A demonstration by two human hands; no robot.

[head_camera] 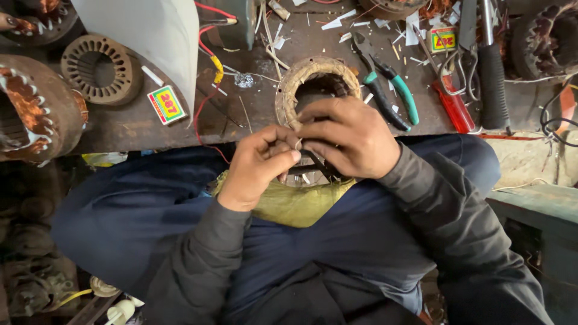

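A round motor stator (315, 81) with tan-wrapped windings stands at the near edge of a dark wooden workbench (150, 129). My right hand (346, 137) curls over its lower rim, gripping a dark thin tool. My left hand (259, 165) pinches a thin pale strip or wire right beside the right-hand fingers. A yellow cloth (295, 204) lies on my lap beneath both hands.
Green-handled pliers (391, 90), a red-handled tool (454, 108) and a black-handled tool (492, 84) lie to the right. Other stators (99, 69) and a copper-wound one (30, 111) stand left. Small boxes (167, 104), red and yellow wires (208, 66), paper scraps litter the bench.
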